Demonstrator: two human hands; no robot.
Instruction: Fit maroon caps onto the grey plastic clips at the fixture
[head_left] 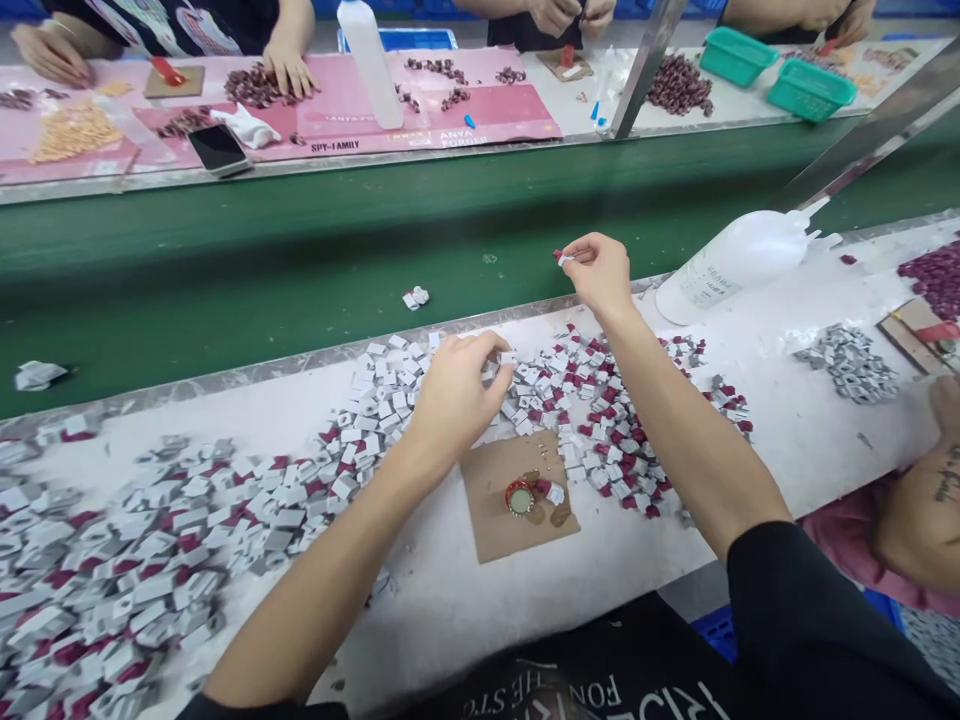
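Note:
My left hand (463,388) is closed in a pinch on a small white plastic block (508,357), just above the pile of parts. Farther out, by the edge of the green belt, my right hand (602,268) pinches a small white-and-maroon plastic part (562,257). Below my hands lies a brown cardboard square (487,530) bearing a red-rimmed bottle cap (520,498), wet brown smears and one white-and-maroon piece (553,491). Many loose white and maroon parts (622,440) spread around the cardboard and far to the left.
A white squeeze bottle (720,265) stands right of my right arm. The green conveyor belt (300,240) runs across, with crumpled scraps (415,297) on it. Co-workers' hands (289,65) work at the opposite table. A neighbour's arm (926,500) is at right, near grey parts (851,363).

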